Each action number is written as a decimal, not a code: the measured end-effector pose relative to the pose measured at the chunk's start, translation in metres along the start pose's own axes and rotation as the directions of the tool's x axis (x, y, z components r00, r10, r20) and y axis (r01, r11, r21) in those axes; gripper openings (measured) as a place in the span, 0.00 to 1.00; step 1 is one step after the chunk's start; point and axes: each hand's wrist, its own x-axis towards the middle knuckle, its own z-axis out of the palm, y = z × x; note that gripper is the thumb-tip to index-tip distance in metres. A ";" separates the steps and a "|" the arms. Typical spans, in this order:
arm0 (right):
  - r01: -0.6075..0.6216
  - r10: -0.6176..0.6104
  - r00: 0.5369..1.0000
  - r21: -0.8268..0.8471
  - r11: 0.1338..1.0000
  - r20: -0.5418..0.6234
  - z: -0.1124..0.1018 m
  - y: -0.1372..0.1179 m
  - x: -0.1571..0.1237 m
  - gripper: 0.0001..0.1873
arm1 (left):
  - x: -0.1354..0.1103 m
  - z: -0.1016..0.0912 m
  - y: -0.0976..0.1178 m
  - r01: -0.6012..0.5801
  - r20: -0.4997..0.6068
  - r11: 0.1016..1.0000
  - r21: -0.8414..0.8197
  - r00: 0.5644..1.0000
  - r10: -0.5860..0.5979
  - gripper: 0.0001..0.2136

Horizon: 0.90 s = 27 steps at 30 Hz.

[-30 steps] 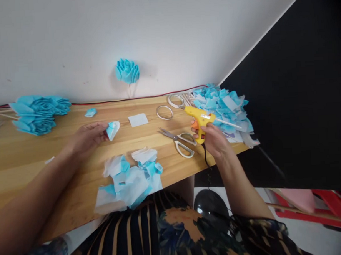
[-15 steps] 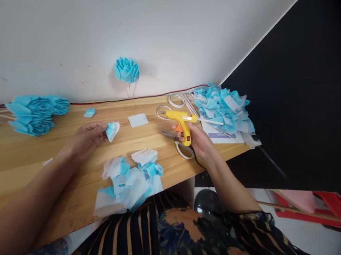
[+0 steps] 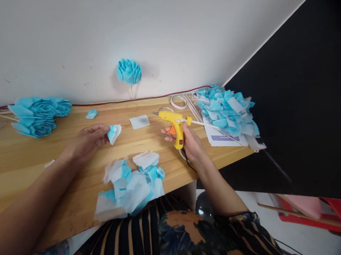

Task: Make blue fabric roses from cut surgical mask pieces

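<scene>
Between the thumb and fingers of my left hand (image 3: 93, 138) is a folded blue-and-white paper petal (image 3: 114, 133). My right hand (image 3: 192, 143) grips a yellow glue gun (image 3: 171, 121) by its handle, fingers at the orange trigger. The gun's metal nozzle points left, and a glue stick (image 3: 205, 124) juts out of its back. Scissors (image 3: 182, 154) lie mostly hidden under my right hand. A small white rectangle (image 3: 139, 122) rests on the table between petal and gun. Near my body is a loose pile of blue-and-white petals (image 3: 133, 185).
Finished blue paper flowers (image 3: 37, 114) lie at the left; another flower (image 3: 129, 71) stands upright against the wall. A small blue folded piece (image 3: 91, 114) sits behind my left hand. At the right are a tape roll (image 3: 178, 101), thin sticks (image 3: 194, 107) and a big petal heap (image 3: 224, 109).
My right hand has carried the glue gun a little to the left, toward the petal, and it now covers more of the scissors. My left hand holds the petal almost still.
</scene>
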 end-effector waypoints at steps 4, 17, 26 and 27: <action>-0.002 0.002 1.000 0.015 1.000 0.000 0.002 0.004 0.003 0.26 | 0.000 0.000 0.000 0.001 0.004 1.000 0.006 1.000 -0.001 0.08; -0.037 0.032 0.997 0.083 0.996 0.069 -0.004 0.007 0.003 0.23 | 0.000 0.003 0.002 0.021 -0.035 1.000 -0.007 0.999 -0.021 0.07; -0.010 -0.001 0.994 0.094 0.996 0.111 0.001 -0.017 0.000 0.26 | 0.000 0.001 0.000 0.009 -0.013 1.000 0.003 1.000 -0.009 0.11; -0.003 -0.005 0.996 0.085 0.996 0.094 0.001 -0.019 0.002 0.26 | 0.000 0.001 0.001 0.008 -0.013 1.000 0.004 1.000 -0.008 0.11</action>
